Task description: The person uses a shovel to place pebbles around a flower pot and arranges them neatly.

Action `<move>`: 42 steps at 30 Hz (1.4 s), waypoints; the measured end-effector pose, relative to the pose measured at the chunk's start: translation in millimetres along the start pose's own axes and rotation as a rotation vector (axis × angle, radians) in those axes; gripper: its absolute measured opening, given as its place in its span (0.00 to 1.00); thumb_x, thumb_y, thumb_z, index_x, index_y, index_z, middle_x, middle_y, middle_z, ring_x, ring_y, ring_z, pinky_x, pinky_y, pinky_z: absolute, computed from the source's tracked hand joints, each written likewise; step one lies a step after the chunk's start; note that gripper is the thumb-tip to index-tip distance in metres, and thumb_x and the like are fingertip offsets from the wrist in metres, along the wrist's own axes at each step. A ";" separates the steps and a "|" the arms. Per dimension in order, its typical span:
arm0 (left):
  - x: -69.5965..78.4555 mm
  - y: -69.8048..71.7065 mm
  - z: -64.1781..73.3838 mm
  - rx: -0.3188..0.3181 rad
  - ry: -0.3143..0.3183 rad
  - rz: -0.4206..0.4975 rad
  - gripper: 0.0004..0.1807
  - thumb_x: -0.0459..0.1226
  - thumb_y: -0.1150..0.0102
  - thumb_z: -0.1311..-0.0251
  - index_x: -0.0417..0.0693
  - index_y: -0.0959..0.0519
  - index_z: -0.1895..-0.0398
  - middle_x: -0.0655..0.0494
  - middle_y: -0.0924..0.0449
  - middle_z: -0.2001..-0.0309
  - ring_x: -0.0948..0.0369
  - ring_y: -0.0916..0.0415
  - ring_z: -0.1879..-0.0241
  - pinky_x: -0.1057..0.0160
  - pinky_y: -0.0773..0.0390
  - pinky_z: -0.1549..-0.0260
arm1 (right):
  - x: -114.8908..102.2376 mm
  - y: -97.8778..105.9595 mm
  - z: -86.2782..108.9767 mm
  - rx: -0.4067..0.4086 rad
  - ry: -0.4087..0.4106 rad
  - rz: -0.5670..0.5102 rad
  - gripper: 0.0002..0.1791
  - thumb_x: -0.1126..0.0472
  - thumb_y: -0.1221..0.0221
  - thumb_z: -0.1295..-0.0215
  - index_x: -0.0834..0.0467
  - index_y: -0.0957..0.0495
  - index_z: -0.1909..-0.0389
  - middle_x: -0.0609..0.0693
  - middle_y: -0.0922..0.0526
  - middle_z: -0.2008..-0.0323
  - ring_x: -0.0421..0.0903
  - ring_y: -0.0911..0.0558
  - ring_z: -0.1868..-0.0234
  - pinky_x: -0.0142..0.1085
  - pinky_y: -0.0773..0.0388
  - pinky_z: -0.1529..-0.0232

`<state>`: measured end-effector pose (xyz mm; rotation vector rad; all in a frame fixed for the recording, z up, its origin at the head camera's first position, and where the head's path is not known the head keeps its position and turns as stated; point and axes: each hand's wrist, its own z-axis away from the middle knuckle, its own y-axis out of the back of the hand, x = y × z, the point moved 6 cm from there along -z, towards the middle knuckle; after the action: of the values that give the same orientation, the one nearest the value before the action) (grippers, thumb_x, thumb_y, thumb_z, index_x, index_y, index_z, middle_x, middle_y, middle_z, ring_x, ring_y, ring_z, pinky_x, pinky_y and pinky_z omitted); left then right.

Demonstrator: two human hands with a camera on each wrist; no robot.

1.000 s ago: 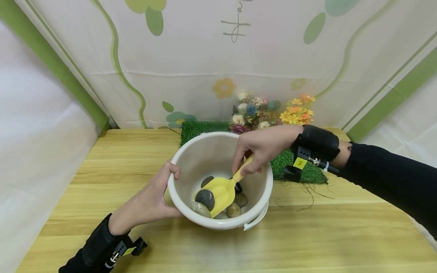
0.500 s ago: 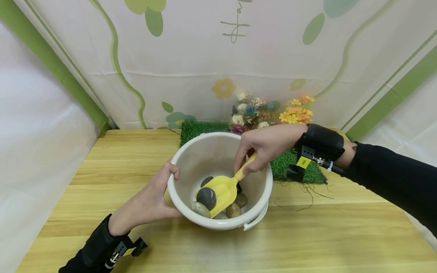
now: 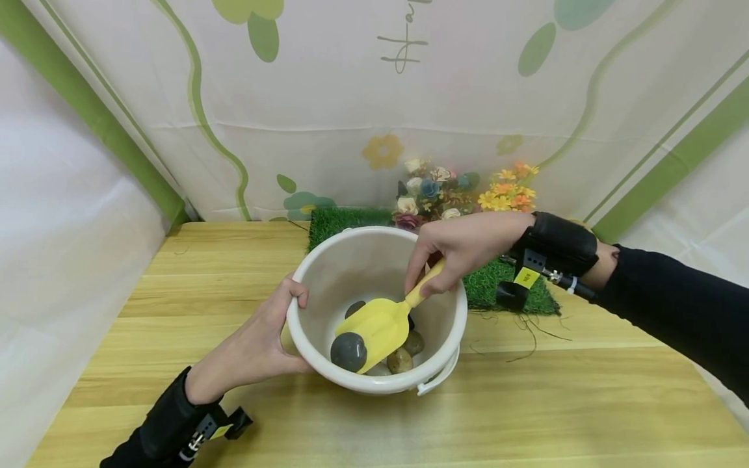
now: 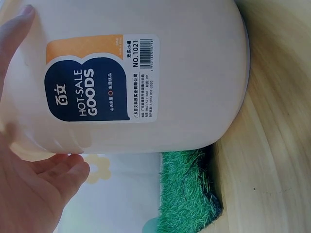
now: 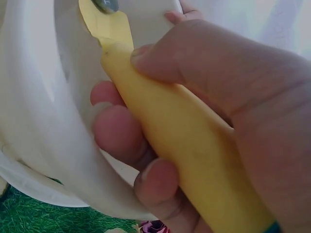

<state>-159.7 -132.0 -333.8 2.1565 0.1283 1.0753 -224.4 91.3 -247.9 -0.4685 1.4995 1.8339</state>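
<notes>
A white bucket [image 3: 374,385] stands on the wooden table, its rim held at the left by my left hand [image 3: 263,344]. In the left wrist view the fingers and thumb of that hand lie on the bucket's labelled side [image 4: 194,77]. My right hand [image 3: 453,250] grips the handle of a yellow toy shovel [image 3: 383,325], whose blade slants down into the bucket. At the blade's near-left edge is a round dark grey stone [image 3: 348,351]. Brown stones [image 3: 400,360] lie to the right of the blade, and another dark stone [image 3: 354,309] shows behind it. The blade hides part of the bottom.
A mat of artificial grass [image 3: 351,218] lies behind the bucket, with bunches of artificial flowers [image 3: 430,188] on it. The bucket's white handle [image 3: 441,376] hangs at the right front. A printed curtain [image 3: 316,78] closes off the back.
My right hand and the shovel have shifted slightly up and right. The dark grey stone has slid toward the bucket's near-left wall and now covers the pale stone. My left hand stays put.
</notes>
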 end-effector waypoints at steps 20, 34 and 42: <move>-1.9 0.6 2.2 -0.014 0.020 0.001 0.41 0.52 0.26 0.67 0.51 0.45 0.58 0.50 0.44 0.38 0.52 0.41 0.41 0.56 0.25 0.59 | -25.6 3.0 4.2 0.033 0.057 -0.056 0.10 0.62 0.45 0.36 0.49 0.19 0.56 0.39 0.19 0.65 0.41 0.30 0.73 0.33 0.31 0.72; -1.3 -0.6 1.1 -0.015 0.036 0.027 0.41 0.51 0.26 0.66 0.49 0.45 0.57 0.49 0.43 0.42 0.53 0.37 0.46 0.60 0.23 0.64 | -12.7 13.9 42.0 0.143 0.006 -0.125 0.14 0.65 0.45 0.36 0.53 0.21 0.51 0.47 0.18 0.65 0.42 0.27 0.79 0.33 0.30 0.78; -0.9 -1.6 -0.4 -0.013 0.026 0.019 0.41 0.51 0.26 0.66 0.47 0.45 0.58 0.50 0.42 0.43 0.53 0.36 0.46 0.58 0.24 0.63 | 18.3 22.6 82.9 0.269 -0.057 -0.010 0.16 0.65 0.45 0.36 0.48 0.23 0.48 0.42 0.21 0.74 0.40 0.27 0.80 0.35 0.28 0.80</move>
<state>-160.2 -130.9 -335.2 2.1373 0.1125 1.1122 -240.2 174.0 -222.9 -0.2902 1.6698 1.5937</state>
